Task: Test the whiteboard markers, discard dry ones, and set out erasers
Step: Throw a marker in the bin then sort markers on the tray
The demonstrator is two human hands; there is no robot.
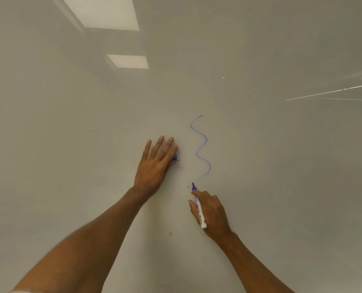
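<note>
Print is seen along the white barrel of the marker, but it is too blurred to be read. One marker, one blue cap and one blue wavy line can be counted on the whiteboard.

The marker is gripped by the right hand at 6 o'clock from the line, the fingers curled round the barrel and the blue tip pointed to 12 o'clock, just below the line's lower end.

The left hand is laid flat on the board at 9 o'clock from the line, four fingers straight and spread. The cap is seen at the index finger's side, at 3 o'clock of the hand. Whether it is pinched by the hidden thumb cannot be told.

Two ceiling light reflections are seen at 11 o'clock.
</note>
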